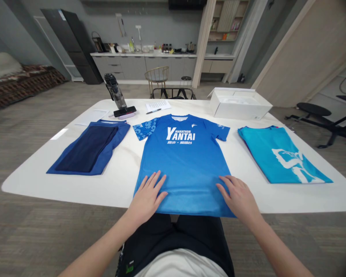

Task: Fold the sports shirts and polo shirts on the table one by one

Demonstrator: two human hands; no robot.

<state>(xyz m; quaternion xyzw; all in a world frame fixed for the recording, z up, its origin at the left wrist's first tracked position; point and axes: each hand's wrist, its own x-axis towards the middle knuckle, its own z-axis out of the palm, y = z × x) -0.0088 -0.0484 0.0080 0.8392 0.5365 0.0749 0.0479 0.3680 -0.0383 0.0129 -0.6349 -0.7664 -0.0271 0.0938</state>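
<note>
A blue T-shirt [184, 161] with white "Marathon Yantai" lettering lies spread flat, front up, its collar toward the far side and its hem at the table's near edge. My left hand [150, 194] rests on the lower left part of the shirt, fingers spread. On the lower right side, my right hand [238, 194] touches the fabric with its fingers stretched out and slightly bent. Left of the shirt are folded dark navy clothes [88, 148] on top of a blue garment [111, 154]. To the right lies a folded turquoise shirt [265, 154] with a white print.
The white table [75, 188] also bears a handheld vacuum [117, 96], a printed sheet [163, 104], a pen [153, 111] and a white box [239, 105]. Beyond it stand a chair [157, 75] and a kitchen counter [132, 69]. A black stool [313, 109] is at the right.
</note>
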